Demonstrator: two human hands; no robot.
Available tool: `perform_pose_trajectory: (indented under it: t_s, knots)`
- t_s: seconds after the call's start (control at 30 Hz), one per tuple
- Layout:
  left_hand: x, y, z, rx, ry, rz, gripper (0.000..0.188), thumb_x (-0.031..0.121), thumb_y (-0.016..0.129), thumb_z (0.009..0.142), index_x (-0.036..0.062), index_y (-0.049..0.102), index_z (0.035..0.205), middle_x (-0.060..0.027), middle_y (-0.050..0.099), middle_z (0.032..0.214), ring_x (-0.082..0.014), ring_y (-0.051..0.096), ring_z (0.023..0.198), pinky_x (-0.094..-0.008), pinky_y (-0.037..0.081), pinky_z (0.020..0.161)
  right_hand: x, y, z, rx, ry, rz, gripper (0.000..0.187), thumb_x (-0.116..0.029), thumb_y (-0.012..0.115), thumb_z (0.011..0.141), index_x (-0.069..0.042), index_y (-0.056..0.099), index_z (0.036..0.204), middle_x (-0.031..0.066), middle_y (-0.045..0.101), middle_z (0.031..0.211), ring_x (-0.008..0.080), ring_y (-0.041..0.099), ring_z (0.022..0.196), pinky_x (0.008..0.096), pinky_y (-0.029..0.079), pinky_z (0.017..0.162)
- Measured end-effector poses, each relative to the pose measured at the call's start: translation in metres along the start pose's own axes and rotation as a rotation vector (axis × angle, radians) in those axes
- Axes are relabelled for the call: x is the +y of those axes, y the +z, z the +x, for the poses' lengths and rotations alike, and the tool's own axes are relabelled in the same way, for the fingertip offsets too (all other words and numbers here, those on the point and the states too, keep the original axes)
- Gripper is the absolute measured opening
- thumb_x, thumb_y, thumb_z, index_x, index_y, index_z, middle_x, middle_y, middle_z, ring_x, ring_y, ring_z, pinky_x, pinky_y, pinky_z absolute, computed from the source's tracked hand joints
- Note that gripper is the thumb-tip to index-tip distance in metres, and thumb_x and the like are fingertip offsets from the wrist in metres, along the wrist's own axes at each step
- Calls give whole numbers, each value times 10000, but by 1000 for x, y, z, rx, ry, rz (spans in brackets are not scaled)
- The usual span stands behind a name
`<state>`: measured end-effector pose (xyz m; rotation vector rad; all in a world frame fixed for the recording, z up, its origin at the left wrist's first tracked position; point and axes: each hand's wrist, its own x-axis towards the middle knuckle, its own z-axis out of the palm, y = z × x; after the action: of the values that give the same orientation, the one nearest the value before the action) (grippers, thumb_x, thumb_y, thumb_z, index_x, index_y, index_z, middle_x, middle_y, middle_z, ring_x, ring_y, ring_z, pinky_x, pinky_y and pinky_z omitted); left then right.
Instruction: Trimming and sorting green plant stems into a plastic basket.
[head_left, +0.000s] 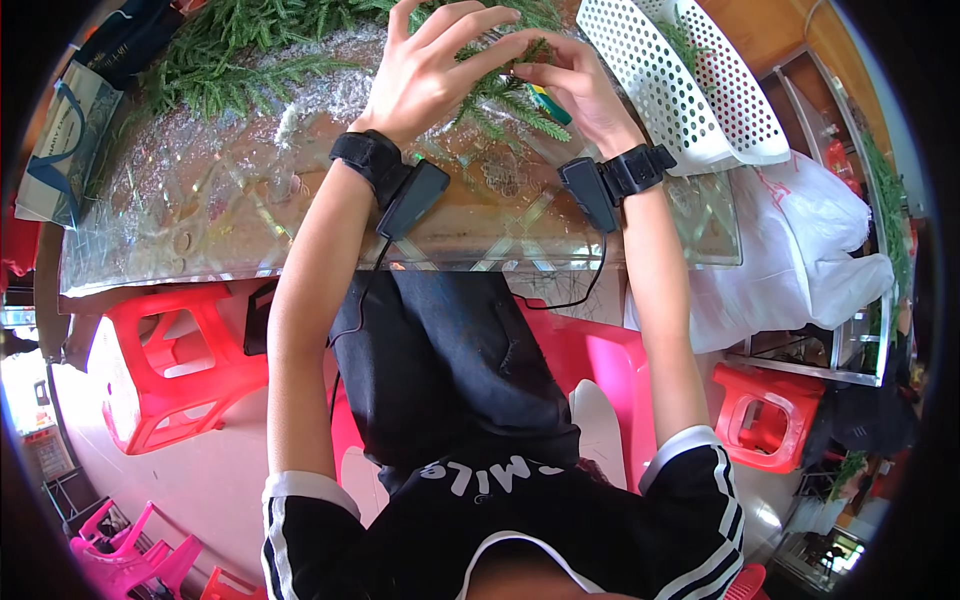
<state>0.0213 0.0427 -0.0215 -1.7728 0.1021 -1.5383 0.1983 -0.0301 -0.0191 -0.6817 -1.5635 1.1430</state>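
Over the far side of the glass-topped table [330, 235], both my hands meet at an artificial pine sprig [508, 108] with green needles. My left hand [432, 68] pinches the sprig from the left between thumb and forefinger, its other fingers raised. From the right, my right hand [588, 95] closes on it near the tips of my left fingers. A small green-and-yellow object [550, 104] is tucked against my right palm; its kind is partly hidden by the fingers. Black straps with small boxes and cables sit on both wrists.
More pine branches [240, 70] are heaped at the far left, with white flakes [300, 110] scattered near them. A white perforated basket [660, 85] stands at the far right, above a white plastic sack [790, 240]. A paper bag [70, 145] is at left. Red stools [160, 365] flank my seat.
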Motion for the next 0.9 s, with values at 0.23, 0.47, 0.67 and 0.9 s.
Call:
perform_pose_trajectory:
  t_s: [0.23,0.47,0.67,0.9]
  knots:
    - [25,-45,54,-610,-255,4,393,84,628,690,171,631,1073,-55,540,1167,-213,528,1028,-483,331,933,-3,-8,-2,-6,15,-267,171,-77,607,837,2,631,987,16,639,852,84,591,803,204,458,733]
    - [1,-13,4,-192,-121,-6,279,79,655,675,139,629,947,-62,545,1137,-243,522,1023,-481,332,924,-10,2,4,-62,81,-311,162,-118,610,849,-7,641,963,-5,630,810,40,567,753,185,432,664]
    - [26,-37,47,-507,-550,-135,224,76,679,660,125,616,869,-61,559,1072,-256,515,1006,-463,339,901,-12,-9,-1,-58,66,-438,161,-121,601,857,14,634,937,16,640,823,47,573,771,185,436,675]
    - [4,0,-4,72,-251,-223,212,78,701,637,119,609,824,-54,564,1030,-265,510,985,-451,334,889,-4,-8,4,-85,8,-449,219,-143,566,876,53,618,956,67,652,910,86,585,853,213,443,754]
